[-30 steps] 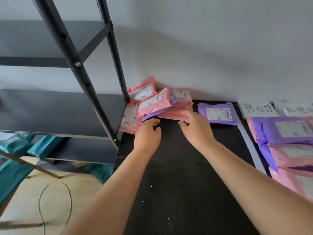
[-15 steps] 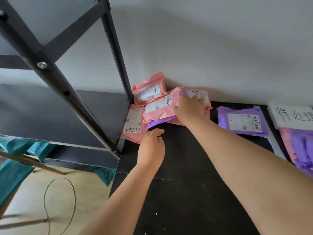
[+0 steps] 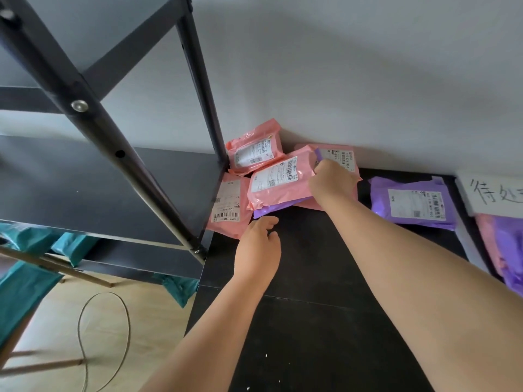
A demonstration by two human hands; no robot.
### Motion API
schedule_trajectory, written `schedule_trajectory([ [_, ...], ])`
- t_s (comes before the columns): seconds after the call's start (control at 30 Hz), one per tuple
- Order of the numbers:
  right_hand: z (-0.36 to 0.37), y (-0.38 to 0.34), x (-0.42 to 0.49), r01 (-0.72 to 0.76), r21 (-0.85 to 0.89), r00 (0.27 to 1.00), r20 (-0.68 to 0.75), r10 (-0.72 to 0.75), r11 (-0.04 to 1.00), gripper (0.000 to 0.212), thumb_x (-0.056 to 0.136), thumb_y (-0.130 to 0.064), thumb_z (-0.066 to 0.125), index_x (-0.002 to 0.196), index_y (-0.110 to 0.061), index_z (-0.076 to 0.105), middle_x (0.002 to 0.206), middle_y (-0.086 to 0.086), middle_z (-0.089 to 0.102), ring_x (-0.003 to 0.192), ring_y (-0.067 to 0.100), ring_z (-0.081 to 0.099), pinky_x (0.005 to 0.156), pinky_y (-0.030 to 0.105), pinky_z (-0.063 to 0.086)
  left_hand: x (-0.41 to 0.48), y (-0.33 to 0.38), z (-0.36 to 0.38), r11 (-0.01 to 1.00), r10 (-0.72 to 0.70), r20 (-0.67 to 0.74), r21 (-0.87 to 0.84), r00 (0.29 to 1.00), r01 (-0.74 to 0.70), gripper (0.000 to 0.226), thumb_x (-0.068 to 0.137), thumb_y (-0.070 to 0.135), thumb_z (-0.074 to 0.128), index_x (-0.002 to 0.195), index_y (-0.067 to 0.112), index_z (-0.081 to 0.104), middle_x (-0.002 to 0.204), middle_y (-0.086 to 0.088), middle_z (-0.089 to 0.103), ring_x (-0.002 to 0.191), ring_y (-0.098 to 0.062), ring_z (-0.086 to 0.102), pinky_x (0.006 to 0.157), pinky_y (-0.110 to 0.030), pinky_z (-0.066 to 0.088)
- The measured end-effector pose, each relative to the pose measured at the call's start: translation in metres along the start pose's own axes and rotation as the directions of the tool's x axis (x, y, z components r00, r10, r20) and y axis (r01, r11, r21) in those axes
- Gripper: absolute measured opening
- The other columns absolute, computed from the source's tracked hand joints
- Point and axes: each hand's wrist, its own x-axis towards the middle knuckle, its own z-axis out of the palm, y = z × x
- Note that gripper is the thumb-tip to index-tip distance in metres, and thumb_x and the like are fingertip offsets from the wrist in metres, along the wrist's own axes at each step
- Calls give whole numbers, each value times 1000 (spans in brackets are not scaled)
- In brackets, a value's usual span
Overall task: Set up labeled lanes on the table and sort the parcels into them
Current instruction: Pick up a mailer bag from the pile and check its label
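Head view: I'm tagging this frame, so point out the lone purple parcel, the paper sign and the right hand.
purple parcel (image 3: 412,203), head view, on its white label.
paper sign (image 3: 492,193), head view, on the handwriting.
right hand (image 3: 332,183), head view, on its back; it grips the pink parcel (image 3: 281,181).

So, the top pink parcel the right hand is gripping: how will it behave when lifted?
Probably floppy: the pink parcel is a thin plastic mailer, wrinkled and puffed. Likely light for its size, since the right hand grips it by one end only. Its glossy film may slide easily off the purple parcel beneath it.
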Motion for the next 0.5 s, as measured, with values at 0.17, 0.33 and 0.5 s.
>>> schedule_trajectory([
  [0.17,-19,13,-19,-5,112,997,-72,13,994,22,97,-19,42,97,-21,64,99,-1,64,106,31,57,71,32,29,-16,6,-9,1000,18,16,0,1000,-18,36,102,15,46,135,26,53,131,4,58,107,-10,57,87,-24,51],
  [0.33,-55,32,-64,28,277,986,-164,19,961,11,93,-15,57,87,-23,61,88,-8,63,88,19,60,87,41,47,-40,18,-23,999,29,14,-40,999,-28,36,99,15,47,131,29,55,130,3,58,97,-12,60,71,-23,50],
  [0.5,-84,50,-123,3,492,978,-183,100,870,6,92,-18,62,92,-19,67,85,-8,65,85,17,62,81,41,52,-70,32,-38,993,95,1,-65,995,-95,34,98,15,49,127,30,56,127,4,59,93,-8,55,62,-19,44],
])
